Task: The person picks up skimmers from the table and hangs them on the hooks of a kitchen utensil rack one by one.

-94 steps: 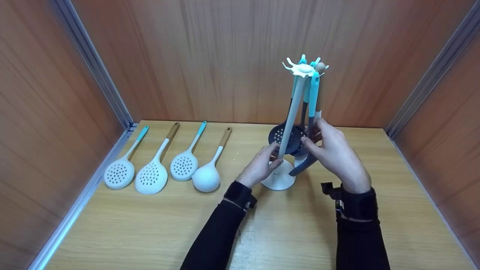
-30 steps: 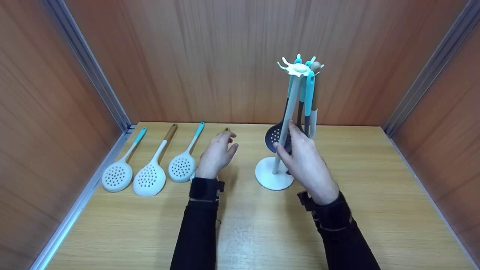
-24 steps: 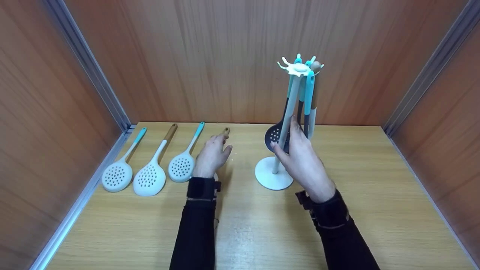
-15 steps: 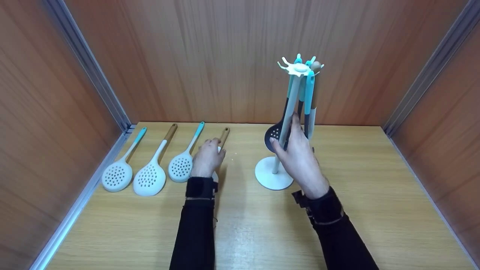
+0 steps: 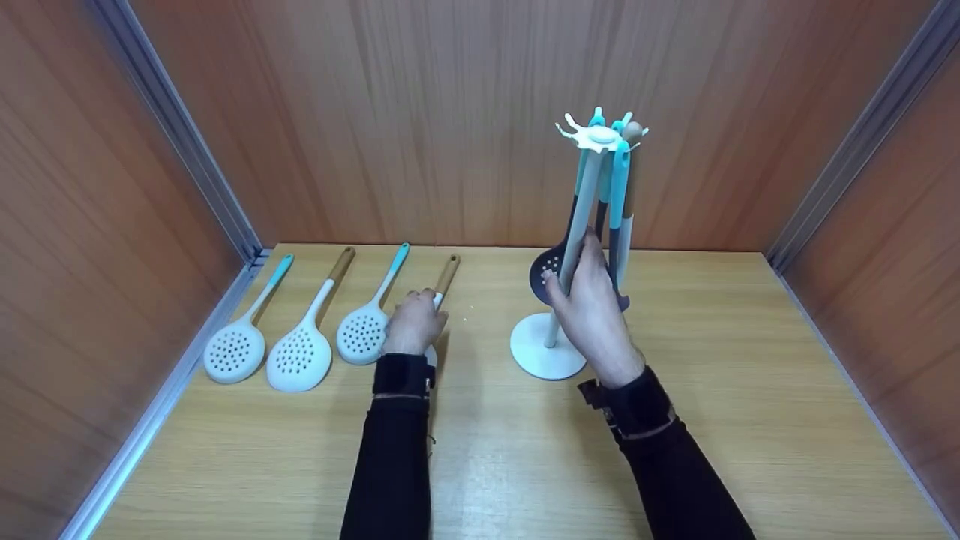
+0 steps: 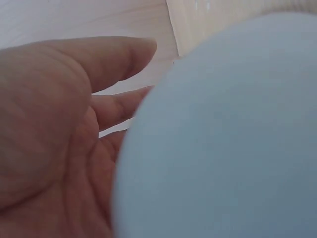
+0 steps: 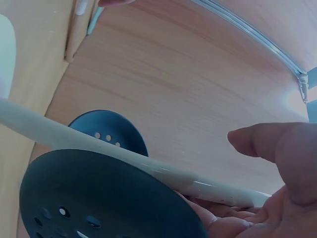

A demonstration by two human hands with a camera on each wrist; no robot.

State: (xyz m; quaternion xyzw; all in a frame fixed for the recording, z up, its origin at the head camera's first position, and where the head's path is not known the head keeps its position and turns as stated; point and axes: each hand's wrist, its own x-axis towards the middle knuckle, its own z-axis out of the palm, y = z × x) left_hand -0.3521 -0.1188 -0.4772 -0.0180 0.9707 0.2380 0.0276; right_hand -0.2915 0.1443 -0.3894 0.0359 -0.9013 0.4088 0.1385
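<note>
Ladle: white rounded ladle with a brown wood-look handle [image 5: 448,274], lying on the table at the right end of the row; from overhead its neck and most of its bowl are covered.
Left hand: bare left hand [image 5: 414,322], over the ladle; thumb stretched out and apart from the fingers, whose tips vanish behind the bowl. Whether they touch it, I cannot tell.
Stand: white upright rack with a round base [image 5: 544,361], a slim pole and a crown of hooks, standing right of the row.
Right hand: bare right hand [image 5: 596,319], at the pole, thumb to its left and held away from the fingers, which pass behind the pole in the right wrist view; the grasp is not closed.
Hung utensils: dark perforated spoon [image 5: 547,274] left of the pole; turquoise handles [image 5: 619,180] at the crown; one wood-look handle with a white neck [image 5: 625,236] at the right.
Row, from left: round white skimmer with turquoise handle [image 5: 235,352]; white slotted turner with brown handle [image 5: 299,363]; second white skimmer, turquoise-handled [image 5: 361,334], just beside the left hand.
Setting: pale wood-grain table [image 5: 510,480]; brown wood-grain back panel [image 5: 420,120]; black sleeves [image 5: 390,465] with dark wristbands [image 5: 403,373].
</note>
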